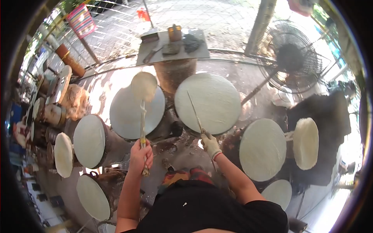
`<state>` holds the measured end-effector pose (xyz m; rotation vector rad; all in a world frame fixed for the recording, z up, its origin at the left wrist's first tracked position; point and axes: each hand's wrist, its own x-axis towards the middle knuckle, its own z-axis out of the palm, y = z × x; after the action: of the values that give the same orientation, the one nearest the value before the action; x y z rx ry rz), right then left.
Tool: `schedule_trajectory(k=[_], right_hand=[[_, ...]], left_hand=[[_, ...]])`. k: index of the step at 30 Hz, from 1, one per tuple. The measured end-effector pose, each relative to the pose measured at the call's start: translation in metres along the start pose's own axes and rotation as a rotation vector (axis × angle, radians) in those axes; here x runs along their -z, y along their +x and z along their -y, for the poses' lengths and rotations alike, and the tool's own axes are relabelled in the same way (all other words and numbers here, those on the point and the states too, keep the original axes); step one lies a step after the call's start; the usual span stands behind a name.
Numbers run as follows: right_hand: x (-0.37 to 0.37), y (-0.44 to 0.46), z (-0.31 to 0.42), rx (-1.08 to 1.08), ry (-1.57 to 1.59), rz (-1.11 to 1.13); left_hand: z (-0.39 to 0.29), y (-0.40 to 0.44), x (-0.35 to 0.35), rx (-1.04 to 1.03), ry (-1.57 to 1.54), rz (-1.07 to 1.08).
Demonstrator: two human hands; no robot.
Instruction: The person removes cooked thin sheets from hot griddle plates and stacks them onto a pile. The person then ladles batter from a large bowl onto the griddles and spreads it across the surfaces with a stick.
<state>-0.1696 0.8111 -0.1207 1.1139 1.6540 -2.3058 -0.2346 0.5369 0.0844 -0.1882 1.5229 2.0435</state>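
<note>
My bare left hand point(141, 155) is closed around the handle of a long paddle point(143, 86), whose round pale head hangs over the upper part of a round grey-white plate point(132, 114). On my right hand point(210, 145) is a pale glove, and its fingers are wrapped round a long thin stick point(195, 112). The stick's upper part lies over or just above a round plate with a white layer point(217, 101). Whether the stick touches the layer I cannot tell.
More white-covered rounds stand at the left point(89, 141) and right point(263, 149). A large fan point(289, 57) is at the upper right. Beyond the plates, a small table point(167, 58) holds a cup and dark cloths. A dark sheet point(320, 136) hangs or lies at the right.
</note>
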Motion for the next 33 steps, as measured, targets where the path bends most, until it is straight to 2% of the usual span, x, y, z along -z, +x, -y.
schedule_trajectory(k=[1,5,7,8,10,11,12,14,15,18,20,23,26,27,30,31,33], right_hand=[[-0.017,0.004,0.003,-0.042,0.036,0.019],[-0.092,0.037,-0.002,0.061,0.052,-0.009],[-0.136,0.039,0.012,0.041,0.094,-0.044],[-0.158,0.049,0.007,0.099,0.095,-0.053],[-0.196,0.073,-0.017,0.215,0.094,-0.071],[-0.209,0.087,-0.034,0.331,-0.105,-0.117],[-0.220,0.091,-0.035,0.322,-0.455,-0.212],[-0.223,0.088,-0.034,0.265,-0.783,-0.290],[-0.233,0.075,-0.010,0.142,-0.772,-0.274],[-0.268,0.108,-0.023,0.314,-0.694,-0.277],[-0.288,0.130,-0.010,0.256,-0.523,-0.188],[-0.300,0.123,0.016,0.145,-0.209,-0.077],[-0.317,0.102,-0.010,0.226,-0.020,-0.242],[-0.326,0.105,-0.008,0.073,-0.700,-0.354],[-0.364,0.128,0.011,-0.098,-0.156,0.002],[-0.364,0.119,0.033,-0.138,-0.128,-0.005],[-0.350,0.117,0.020,0.154,-0.184,-0.142]], left_hand=[[-0.001,0.016,0.016,-0.041,0.044,-0.013],[0.034,0.125,0.088,-0.219,0.296,-0.064],[0.045,0.173,0.114,-0.172,0.457,-0.084],[0.051,0.195,0.129,-0.148,0.539,-0.091],[0.080,0.237,0.167,-0.357,0.929,-0.203],[0.085,0.248,0.181,-0.465,1.123,-0.258],[0.079,0.253,0.191,-0.392,1.162,-0.254],[0.062,0.261,0.210,-0.249,1.236,-0.246],[0.053,0.266,0.221,-0.250,1.282,-0.243],[0.030,0.273,0.253,-0.278,1.403,-0.244],[0.012,0.272,0.267,-0.345,1.460,-0.268],[-0.005,0.264,0.289,-0.333,1.474,-0.282],[-0.008,0.259,0.315,-0.333,1.463,-0.314],[-0.008,0.259,0.320,-0.312,1.473,-0.315],[-0.011,0.258,0.328,-0.277,1.501,-0.357],[-0.016,0.256,0.331,-0.282,1.511,-0.396],[-0.028,0.248,0.340,-0.271,1.532,-0.424]])
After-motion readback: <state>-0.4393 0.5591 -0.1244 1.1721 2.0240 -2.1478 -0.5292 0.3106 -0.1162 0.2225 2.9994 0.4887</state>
